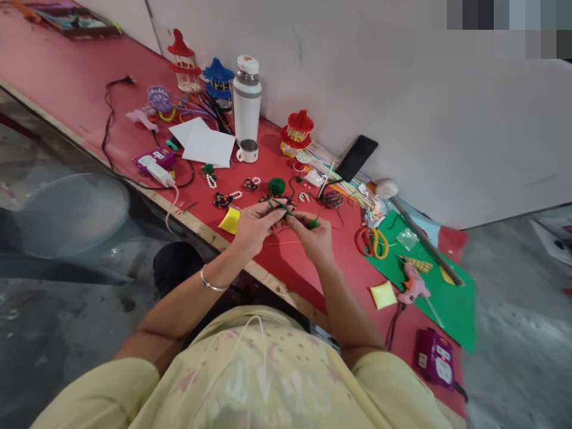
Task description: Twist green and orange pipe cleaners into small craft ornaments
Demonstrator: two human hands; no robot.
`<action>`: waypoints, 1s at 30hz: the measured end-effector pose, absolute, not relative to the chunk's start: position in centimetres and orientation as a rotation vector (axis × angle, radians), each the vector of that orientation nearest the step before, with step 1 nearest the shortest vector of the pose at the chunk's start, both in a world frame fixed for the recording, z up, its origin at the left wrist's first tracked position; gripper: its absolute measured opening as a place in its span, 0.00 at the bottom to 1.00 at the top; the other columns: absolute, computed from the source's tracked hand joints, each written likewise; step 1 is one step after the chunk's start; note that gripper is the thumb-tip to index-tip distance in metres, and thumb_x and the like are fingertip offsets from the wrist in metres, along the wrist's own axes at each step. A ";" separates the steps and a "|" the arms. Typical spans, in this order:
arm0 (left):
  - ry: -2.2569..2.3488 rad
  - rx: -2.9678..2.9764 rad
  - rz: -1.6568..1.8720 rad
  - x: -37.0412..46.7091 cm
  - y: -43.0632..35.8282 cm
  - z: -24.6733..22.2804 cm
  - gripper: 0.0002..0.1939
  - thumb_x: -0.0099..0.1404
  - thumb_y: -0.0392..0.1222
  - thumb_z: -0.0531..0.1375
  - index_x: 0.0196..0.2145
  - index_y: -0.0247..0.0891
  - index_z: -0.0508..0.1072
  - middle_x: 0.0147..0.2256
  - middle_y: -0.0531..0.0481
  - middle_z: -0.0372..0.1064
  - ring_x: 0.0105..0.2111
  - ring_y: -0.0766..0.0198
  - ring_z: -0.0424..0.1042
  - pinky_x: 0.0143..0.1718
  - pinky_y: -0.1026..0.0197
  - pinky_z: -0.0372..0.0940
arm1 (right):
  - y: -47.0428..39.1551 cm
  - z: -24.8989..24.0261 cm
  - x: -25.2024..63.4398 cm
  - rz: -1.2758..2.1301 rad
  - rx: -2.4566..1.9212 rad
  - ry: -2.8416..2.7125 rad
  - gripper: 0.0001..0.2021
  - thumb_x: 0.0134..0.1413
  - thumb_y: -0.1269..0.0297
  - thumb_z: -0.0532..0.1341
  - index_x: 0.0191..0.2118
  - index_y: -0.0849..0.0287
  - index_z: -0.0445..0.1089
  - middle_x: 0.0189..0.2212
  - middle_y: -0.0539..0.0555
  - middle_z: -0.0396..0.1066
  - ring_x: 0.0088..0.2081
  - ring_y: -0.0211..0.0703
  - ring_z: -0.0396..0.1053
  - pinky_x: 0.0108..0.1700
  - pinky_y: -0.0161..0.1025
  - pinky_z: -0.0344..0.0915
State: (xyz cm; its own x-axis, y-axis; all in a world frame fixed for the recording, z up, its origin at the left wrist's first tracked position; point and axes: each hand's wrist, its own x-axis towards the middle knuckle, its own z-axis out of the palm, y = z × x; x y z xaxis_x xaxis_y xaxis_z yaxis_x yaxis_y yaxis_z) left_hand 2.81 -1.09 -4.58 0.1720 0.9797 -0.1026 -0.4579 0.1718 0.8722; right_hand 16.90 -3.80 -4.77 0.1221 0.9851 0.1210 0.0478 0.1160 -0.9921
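My left hand (pixel 255 225) is closed in a pinch on dark green yarn (pixel 283 207), a strand of which crosses its fingers. Close against it, my right hand (pixel 316 237) pinches the same yarn, and a bit of green shows by its curled fingers. Both hands are just above the red table, near its front edge. Right behind them sits a green yarn ball (pixel 276 186). Dark multicoloured yarn partly shows beneath the fingers. A yellow packet (pixel 229 220) lies beside my left hand. Small yarn pieces with white bead loops (pixel 227 198) lie farther left.
Along the wall stand a white thermos (pixel 247 104), a metal cup (pixel 248 151) and red and blue lantern-like crafts. A phone (pixel 357 157) leans there. To the right are scissors (pixel 372 243), a pink glue gun (pixel 413 285) and a purple power strip (pixel 435 358). A stool (pixel 75 205) stands left.
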 end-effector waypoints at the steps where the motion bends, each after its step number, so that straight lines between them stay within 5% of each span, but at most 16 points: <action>1: 0.801 0.774 1.179 2.7 -1.0 -4.6 0.17 0.51 0.43 0.71 0.40 0.37 0.81 0.36 0.46 0.79 0.20 0.75 0.65 0.16 0.71 0.50 | -3.8 -4.9 16.9 1.029 -1.198 -1.181 0.13 0.50 0.53 0.70 0.36 0.57 0.80 0.30 0.51 0.78 0.32 0.40 0.73 0.38 0.38 0.69; 6: 0.777 0.691 1.153 2.7 -0.7 -4.8 0.16 0.50 0.42 0.72 0.38 0.37 0.81 0.36 0.46 0.79 0.21 0.76 0.64 0.16 0.71 0.48 | -3.9 -5.2 16.9 1.194 -1.223 -1.002 0.14 0.46 0.56 0.71 0.37 0.59 0.78 0.24 0.48 0.74 0.19 0.29 0.56 0.20 0.31 0.53; 10: 0.786 0.724 1.152 3.1 -0.9 -4.7 0.17 0.52 0.42 0.71 0.40 0.36 0.80 0.35 0.47 0.78 0.20 0.76 0.64 0.16 0.71 0.48 | -3.9 -5.5 17.1 1.300 -1.210 -0.916 0.13 0.44 0.60 0.68 0.37 0.60 0.77 0.23 0.47 0.72 0.16 0.26 0.44 0.17 0.32 0.39; 13: 0.841 0.792 1.176 3.2 -0.9 -4.9 0.17 0.52 0.42 0.71 0.41 0.35 0.80 0.33 0.48 0.78 0.20 0.75 0.64 0.17 0.71 0.50 | -4.0 -5.6 17.5 1.225 -1.250 -0.993 0.13 0.47 0.60 0.65 0.38 0.60 0.78 0.26 0.50 0.75 0.16 0.27 0.48 0.18 0.31 0.44; 17: 0.920 0.983 1.236 3.3 -0.4 -6.2 0.17 0.54 0.42 0.69 0.42 0.35 0.81 0.30 0.50 0.77 0.23 0.72 0.67 0.23 0.69 0.61 | -4.4 -5.0 17.9 0.866 -1.301 -1.117 0.12 0.51 0.57 0.66 0.37 0.60 0.78 0.29 0.52 0.76 0.26 0.35 0.66 0.30 0.34 0.62; 22: 0.910 1.203 1.312 3.4 -0.2 -7.1 0.11 0.57 0.41 0.67 0.38 0.37 0.83 0.33 0.48 0.78 0.33 0.65 0.74 0.35 0.64 0.69 | -4.7 -4.2 17.9 0.812 -1.305 -1.265 0.14 0.50 0.54 0.70 0.38 0.59 0.78 0.30 0.52 0.76 0.30 0.38 0.68 0.35 0.37 0.65; 30: 0.873 1.005 1.283 3.7 -0.7 -6.0 0.12 0.52 0.43 0.72 0.34 0.37 0.82 0.29 0.49 0.74 0.23 0.71 0.67 0.19 0.69 0.58 | -4.2 -5.2 17.8 0.867 -1.289 -1.173 0.14 0.48 0.55 0.71 0.38 0.59 0.77 0.29 0.51 0.75 0.29 0.37 0.67 0.34 0.37 0.65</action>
State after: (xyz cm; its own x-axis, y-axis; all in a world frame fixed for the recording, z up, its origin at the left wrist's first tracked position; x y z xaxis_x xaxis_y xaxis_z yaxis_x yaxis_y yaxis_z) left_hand 3.66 -0.66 -6.05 0.1021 0.9944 0.0264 -0.3401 0.0099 0.9403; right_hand 17.83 -4.18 -5.25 0.2322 0.9599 0.1571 0.1316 0.1290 -0.9829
